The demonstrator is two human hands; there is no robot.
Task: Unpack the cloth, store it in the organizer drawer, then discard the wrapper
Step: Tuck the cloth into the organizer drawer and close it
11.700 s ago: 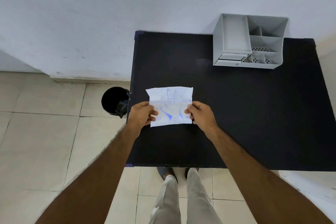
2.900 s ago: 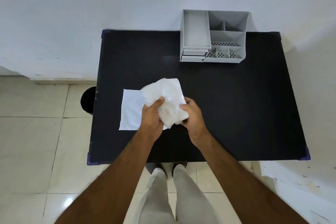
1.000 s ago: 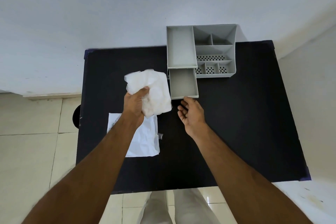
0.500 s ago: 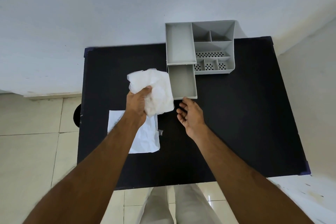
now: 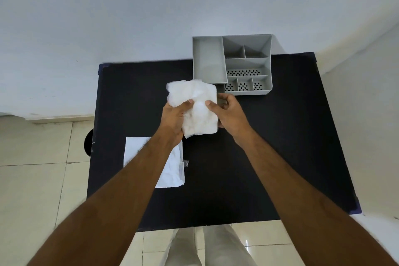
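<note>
Both hands hold a crumpled white cloth (image 5: 197, 106) above the black table (image 5: 269, 157). My left hand (image 5: 174, 117) grips its left side, and my right hand (image 5: 228, 114) grips its right side with the thumb on top. The cloth covers most of the pulled-out drawer (image 5: 220, 90) of the grey organizer (image 5: 232, 63), which stands at the table's back edge against the wall. Only a sliver of the drawer shows between the cloth and my right fingers. The empty white wrapper (image 5: 172, 170) lies flat on the table's left side, partly under my left forearm.
A dark round bin (image 5: 88, 143) sits on the tiled floor just left of the table. A small clear scrap (image 5: 186, 163) lies beside the wrapper. The organizer's open compartments hold nothing. White walls stand behind and to the right.
My right hand has risen from the table and taken hold of the cloth's right side. The cloth has moved right, over the open drawer.
</note>
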